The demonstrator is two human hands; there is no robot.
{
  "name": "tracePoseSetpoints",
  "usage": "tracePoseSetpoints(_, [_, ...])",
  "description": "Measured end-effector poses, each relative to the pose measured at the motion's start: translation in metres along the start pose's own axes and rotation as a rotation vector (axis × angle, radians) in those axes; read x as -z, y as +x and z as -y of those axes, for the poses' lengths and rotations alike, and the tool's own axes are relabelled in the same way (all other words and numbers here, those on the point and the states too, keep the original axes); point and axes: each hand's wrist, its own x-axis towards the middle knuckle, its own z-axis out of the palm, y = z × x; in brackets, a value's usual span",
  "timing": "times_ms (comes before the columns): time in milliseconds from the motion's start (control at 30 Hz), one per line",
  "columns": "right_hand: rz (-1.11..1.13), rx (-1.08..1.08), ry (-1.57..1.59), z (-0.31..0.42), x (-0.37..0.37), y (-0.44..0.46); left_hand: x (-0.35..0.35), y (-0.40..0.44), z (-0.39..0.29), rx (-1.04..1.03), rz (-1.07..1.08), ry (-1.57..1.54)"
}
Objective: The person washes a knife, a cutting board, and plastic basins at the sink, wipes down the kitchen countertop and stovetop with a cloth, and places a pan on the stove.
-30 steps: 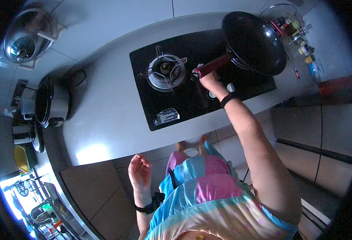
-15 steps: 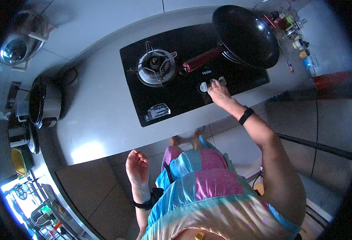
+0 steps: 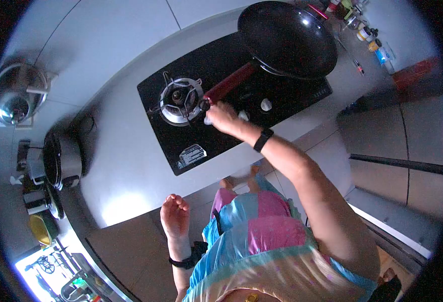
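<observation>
My right hand (image 3: 223, 119) reaches over the black gas hob (image 3: 156, 88) with its fingers bent. It is right beside the dark end of the red wok handle (image 3: 231, 83); contact is unclear. A small pale thing (image 3: 208, 121) shows at its fingertips, too blurred to name. The black wok (image 3: 288, 41) sits at the right of the hob. Two pale control knobs, one round knob (image 3: 266, 104) and one nearer knob (image 3: 243, 116), lie right of my hand. My left hand (image 3: 174, 217) hangs before the counter edge, fingers loosely curled and apart, holding nothing.
An uncovered burner (image 3: 180, 101) with a metal pan support is left of the handle. Several small bottles and jars, including a white jar (image 3: 364, 33), stand at the right back. A dark pot (image 3: 63, 160) is on the left. The grey counter (image 3: 113, 146) surrounds the hob.
My right hand has moved left from the knobs to the wok handle's end. The view has turned a little. My left hand keeps about the same pose.
</observation>
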Motion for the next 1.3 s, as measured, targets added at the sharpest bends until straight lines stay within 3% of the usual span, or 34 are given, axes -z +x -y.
tracePoseSetpoints(100, [0.067, -0.365, 0.531, -0.07, 0.019, 0.027, -0.007, 0.0, 0.007, -0.02, 0.006, 0.014])
tracePoseSetpoints(167, [0.292, -0.059, -0.001, -0.096, 0.034, 0.031, -0.006, 0.002, 0.012, -0.012, 0.014, 0.041])
tracePoseSetpoints(200, [0.141, -0.181, 0.21, -0.118, 0.027, 0.031, -0.01, 0.002, 0.015, 0.025, -0.014, -0.012])
tracePoseSetpoints(300, [-0.039, -0.176, 0.003, -0.14, 0.076, -0.006, -0.019, 0.007, 0.025, 0.005, -0.013, 0.041])
tracePoseSetpoints(433, [-0.322, -0.285, 0.217, -0.162, 0.092, -0.063, -0.035, 0.013, 0.039, -0.001, 0.017, 0.012])
tracePoseSetpoints(467, [-0.337, -0.295, 0.047, -0.184, 0.074, -0.076, -0.04, 0.013, 0.042, 0.029, -0.001, -0.008])
tracePoseSetpoints(533, [-0.384, -0.359, -0.037, -0.162, 0.07, -0.105, -0.049, 0.016, 0.048, 0.046, 0.031, 0.002])
tracePoseSetpoints(600, [-0.469, -0.234, -0.147, -0.153, 0.051, -0.131, -0.048, 0.023, 0.056, 0.068, 0.063, 0.002])
tracePoseSetpoints(633, [-0.363, -0.275, -0.161, -0.143, 0.047, -0.141, -0.055, 0.025, 0.062, 0.087, 0.057, -0.009])
tracePoseSetpoints(767, [-0.311, -0.107, -0.12, -0.162, 0.067, -0.168, -0.089, 0.029, 0.08, 0.149, 0.006, -0.077])
tracePoseSetpoints(933, [-0.407, -0.437, -0.225, -0.225, 0.107, -0.17, -0.109, 0.027, 0.094, 0.171, 0.013, -0.013])
tracePoseSetpoints(1033, [-0.543, -0.599, -0.303, -0.222, 0.099, -0.156, -0.113, 0.03, 0.099, 0.206, 0.026, 0.006])
tracePoseSetpoints(1133, [-0.542, -0.439, -0.38, -0.201, 0.051, -0.163, -0.116, 0.051, 0.104, 0.264, 0.073, 0.036])
tracePoseSetpoints(1167, [-0.544, -0.3, -0.381, -0.18, 0.065, -0.171, -0.12, 0.059, 0.11, 0.283, 0.092, 0.04])
tracePoseSetpoints(1300, [-0.387, -0.333, -0.337, -0.195, 0.086, -0.179, -0.156, 0.067, 0.117, 0.284, 0.099, 0.095])
